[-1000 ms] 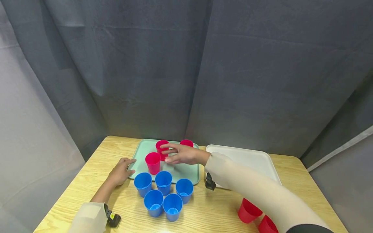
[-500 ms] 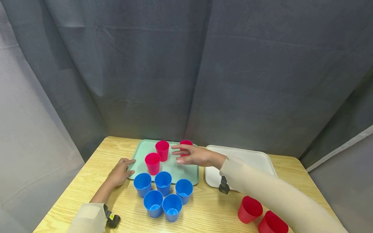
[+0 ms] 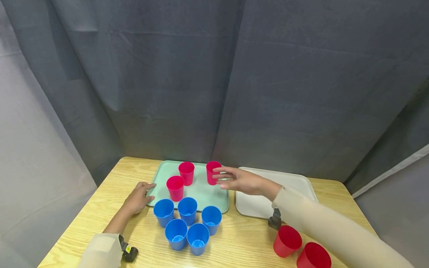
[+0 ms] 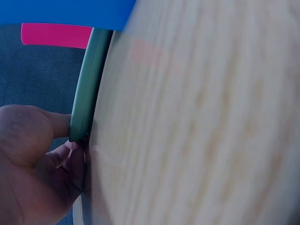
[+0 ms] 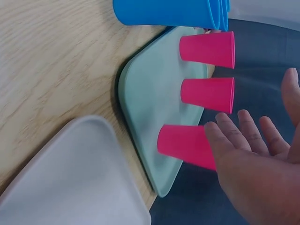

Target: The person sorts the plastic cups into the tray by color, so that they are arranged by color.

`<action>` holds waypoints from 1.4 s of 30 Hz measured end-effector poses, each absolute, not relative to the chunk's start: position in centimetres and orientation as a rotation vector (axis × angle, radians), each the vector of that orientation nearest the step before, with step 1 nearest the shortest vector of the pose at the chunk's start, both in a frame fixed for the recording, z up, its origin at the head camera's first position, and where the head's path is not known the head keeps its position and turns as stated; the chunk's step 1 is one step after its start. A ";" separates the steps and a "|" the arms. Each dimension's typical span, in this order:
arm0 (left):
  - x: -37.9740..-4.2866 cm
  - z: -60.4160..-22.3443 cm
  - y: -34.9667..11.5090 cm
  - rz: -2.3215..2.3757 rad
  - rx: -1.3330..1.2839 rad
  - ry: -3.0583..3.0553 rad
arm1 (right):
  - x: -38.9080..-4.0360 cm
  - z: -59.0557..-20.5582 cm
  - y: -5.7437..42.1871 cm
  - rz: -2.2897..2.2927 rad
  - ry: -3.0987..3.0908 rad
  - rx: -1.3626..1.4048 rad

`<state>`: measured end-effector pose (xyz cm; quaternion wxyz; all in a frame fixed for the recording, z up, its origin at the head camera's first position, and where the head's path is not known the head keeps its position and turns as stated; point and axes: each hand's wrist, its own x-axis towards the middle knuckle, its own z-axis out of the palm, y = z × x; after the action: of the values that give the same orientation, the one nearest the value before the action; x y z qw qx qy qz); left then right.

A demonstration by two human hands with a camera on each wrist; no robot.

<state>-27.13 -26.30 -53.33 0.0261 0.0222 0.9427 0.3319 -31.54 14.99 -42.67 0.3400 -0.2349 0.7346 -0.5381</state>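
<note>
At its left edge, the pale green tray (image 3: 201, 188) is held by my left hand (image 3: 135, 199), the fingers curled about the rim in the left wrist view. Three pinkish-red cups stand upright on this tray: the front-left cup (image 3: 175, 189), the back-left cup (image 3: 186, 175) and the back-right cup (image 3: 211, 172). Beside the back-right cup is my right hand (image 3: 248, 181), fingers extended and nothing in the palm; the fingertips overlap that cup in the right wrist view. Several blue cups (image 3: 175, 236) cluster upright along the tray's near side.
Right of the green tray lies a white tray (image 3: 296, 188), partly under my right forearm in the head view. Two more red cups stand on the wooden table, a left one (image 3: 287, 242) and a right one (image 3: 314, 256). A grey curtain (image 3: 214, 93) hangs behind the table.
My right hand has moved right, from beside the back-left red cup to beside the back-right one. The left hand keeps its place on the tray's edge, and the cups stand where they stood.
</note>
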 end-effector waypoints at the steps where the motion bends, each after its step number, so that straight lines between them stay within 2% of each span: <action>1: -27.1 -53.4 -26.3 1.024 0.070 2.915 | -31.5 -42.6 15.4 -1.401 1.915 -0.604; 21: -27.1 -53.3 -26.5 1.025 0.076 2.924 | -29.7 -41.9 23.8 -1.317 1.880 -0.737; 42: -26.9 -53.2 -26.5 1.013 0.082 2.924 | -25.4 -43.0 31.0 -1.266 1.749 -0.689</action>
<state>-26.89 -26.54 -53.21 0.0230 0.0265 0.9443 0.3272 -25.40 31.04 -42.99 0.4236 -0.2753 0.6991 -0.5060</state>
